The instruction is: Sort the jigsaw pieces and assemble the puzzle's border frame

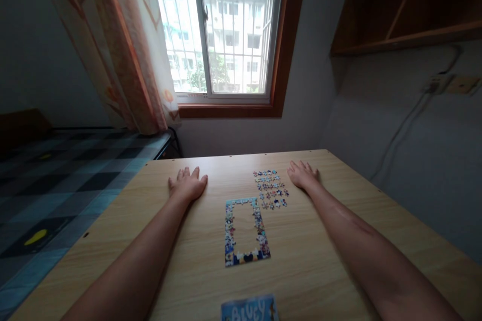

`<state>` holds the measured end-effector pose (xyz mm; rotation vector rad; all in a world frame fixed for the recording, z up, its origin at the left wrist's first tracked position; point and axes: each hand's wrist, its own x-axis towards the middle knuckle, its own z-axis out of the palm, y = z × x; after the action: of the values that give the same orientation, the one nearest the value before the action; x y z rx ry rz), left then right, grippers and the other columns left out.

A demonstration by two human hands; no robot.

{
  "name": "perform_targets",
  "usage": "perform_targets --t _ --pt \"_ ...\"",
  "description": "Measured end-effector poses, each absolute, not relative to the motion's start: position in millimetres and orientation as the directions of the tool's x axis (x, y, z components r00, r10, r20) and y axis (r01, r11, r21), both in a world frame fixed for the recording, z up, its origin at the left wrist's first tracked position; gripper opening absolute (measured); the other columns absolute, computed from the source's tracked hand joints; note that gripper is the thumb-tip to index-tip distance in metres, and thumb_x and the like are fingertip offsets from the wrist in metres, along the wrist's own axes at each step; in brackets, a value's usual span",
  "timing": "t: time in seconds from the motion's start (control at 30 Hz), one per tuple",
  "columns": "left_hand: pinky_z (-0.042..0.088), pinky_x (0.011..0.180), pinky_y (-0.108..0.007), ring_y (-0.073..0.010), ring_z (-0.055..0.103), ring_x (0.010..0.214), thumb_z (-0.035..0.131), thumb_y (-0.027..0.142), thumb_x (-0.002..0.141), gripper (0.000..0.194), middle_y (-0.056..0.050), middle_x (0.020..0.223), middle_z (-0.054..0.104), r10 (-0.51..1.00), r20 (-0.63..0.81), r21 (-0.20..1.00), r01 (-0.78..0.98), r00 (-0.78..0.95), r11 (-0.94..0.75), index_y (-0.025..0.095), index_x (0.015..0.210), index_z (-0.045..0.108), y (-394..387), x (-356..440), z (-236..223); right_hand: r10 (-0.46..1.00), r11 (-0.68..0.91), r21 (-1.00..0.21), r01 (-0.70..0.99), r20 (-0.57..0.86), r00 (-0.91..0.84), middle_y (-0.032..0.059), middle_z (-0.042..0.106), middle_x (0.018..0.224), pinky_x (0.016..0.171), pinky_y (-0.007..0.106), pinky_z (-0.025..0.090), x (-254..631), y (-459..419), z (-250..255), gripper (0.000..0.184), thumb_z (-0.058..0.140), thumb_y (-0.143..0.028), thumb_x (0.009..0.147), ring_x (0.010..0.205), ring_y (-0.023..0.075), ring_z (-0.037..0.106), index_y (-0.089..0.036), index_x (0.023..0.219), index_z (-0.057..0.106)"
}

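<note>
My left hand point(187, 184) lies flat on the wooden table, fingers spread, toward the far left side. On the far right, my right hand point(302, 174) rests palm down with its fingers apart, just right of several rows of loose jigsaw puzzle pieces point(271, 186). Between my arms lies a joined puzzle border point(229, 233), a rectangular frame with bare wood showing inside it. Neither hand touches the pieces or the border. A blue box marked "BLUEY" point(248, 309) sits at the near edge of view, partly cut off.
The light wooden table point(203, 271) stands below a barred window point(233, 35). A checkered bed point(75, 170) is along the left, with a patterned curtain point(128, 50) above. On the right wall are a wooden shelf point(406, 37) and a cable point(401, 128) running from a socket.
</note>
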<state>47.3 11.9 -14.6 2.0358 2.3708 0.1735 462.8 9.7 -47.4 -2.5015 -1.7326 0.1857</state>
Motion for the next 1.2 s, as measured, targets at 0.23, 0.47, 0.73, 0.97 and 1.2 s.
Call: perform_targets --t 0.23,0.47,0.73,0.97,1.2 --pt "0.02 0.116 -0.065 -0.0352 0.024 0.152 0.023 0.06 0.094 0.075 -0.018 0.165 0.027 0.988 0.059 0.072 0.988 -0.143 0.139 0.022 0.157 0.038 11.7 45.8 -16.1 0.926 -0.375 -0.161 0.913 -0.026 0.376 0.0077 0.021 0.169 0.118 0.066 0.012 466.3 25.4 -47.5 0.062 0.019 -0.054 0.101 0.154 0.0349 0.018 -0.034 0.159 0.028" --pt "0.02 0.116 -0.066 -0.038 0.026 0.151 0.027 0.062 0.092 0.075 -0.016 0.164 0.03 0.986 0.076 0.087 0.986 -0.151 0.145 0.024 0.155 0.042 15.1 44.6 -19.8 0.921 -0.385 -0.181 0.905 -0.008 0.39 0.0079 0.023 0.168 0.118 0.066 0.013 468.1 29.3 -47.2 0.062 0.021 -0.055 0.101 0.153 0.0352 0.02 -0.033 0.158 0.031" --pt "0.024 0.116 -0.063 -0.0374 0.034 0.146 0.032 0.054 0.094 0.065 -0.017 0.16 0.039 0.989 0.102 0.106 0.99 -0.106 0.095 0.021 0.147 0.052 9.7 48.4 -10.8 0.907 -0.39 -0.242 0.888 0.065 0.416 0.0058 0.033 0.164 0.119 0.064 0.017 470.0 27.0 -47.4 0.059 0.031 -0.051 0.099 0.15 0.0321 0.029 -0.03 0.153 0.044" --pt "0.037 0.11 -0.053 -0.0329 0.053 0.128 0.04 0.042 0.091 0.049 -0.012 0.141 0.06 0.978 0.203 0.157 0.988 -0.04 0.008 0.022 0.126 0.068 10.7 49.3 -9.1 0.936 -0.243 -0.333 0.911 0.166 0.31 0.0039 0.063 0.142 0.115 0.04 0.036 475.3 16.9 -45.7 0.046 0.045 -0.036 0.094 0.13 0.0239 0.056 -0.026 0.134 0.066" --pt "0.04 0.109 -0.046 -0.0309 0.057 0.124 0.046 0.036 0.089 0.042 -0.007 0.136 0.066 0.963 0.258 0.243 0.97 -0.074 0.009 0.024 0.117 0.074 13.5 47.1 -11.7 0.938 0.021 -0.397 0.917 0.326 0.12 0.0057 0.072 0.126 0.107 0.027 0.044 461.8 17.3 -39.1 0.039 0.047 -0.021 0.089 0.119 0.0199 0.064 -0.019 0.114 0.077"
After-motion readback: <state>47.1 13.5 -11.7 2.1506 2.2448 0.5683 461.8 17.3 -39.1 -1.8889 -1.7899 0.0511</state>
